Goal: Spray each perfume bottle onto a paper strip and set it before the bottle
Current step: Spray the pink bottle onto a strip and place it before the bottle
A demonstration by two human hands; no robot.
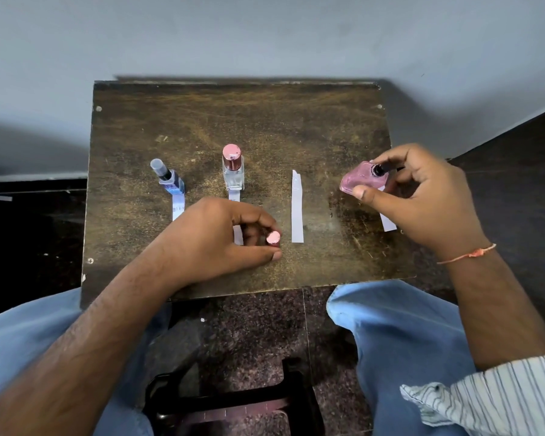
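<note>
On a small dark wooden table (265, 121) stand a blue bottle (170, 179) with a clear cap at the left and a clear bottle (233, 169) with a pink cap in the middle. A paper strip (177, 209) lies before the blue one, another strip (236, 215) before the clear one, partly under my left hand. A third strip (297, 212) lies alone right of centre. My left hand (221, 240) pinches a small pink cap (273, 238) on the table. My right hand (422, 196) holds an uncapped pink bottle (362, 180), forefinger at its black nozzle, over a fourth strip (388, 222).
A grey wall rises behind the table. Dark floor lies on both sides. My knees in blue trousers sit below the table's front edge, with a black stool frame (233, 401) between them on speckled tiles.
</note>
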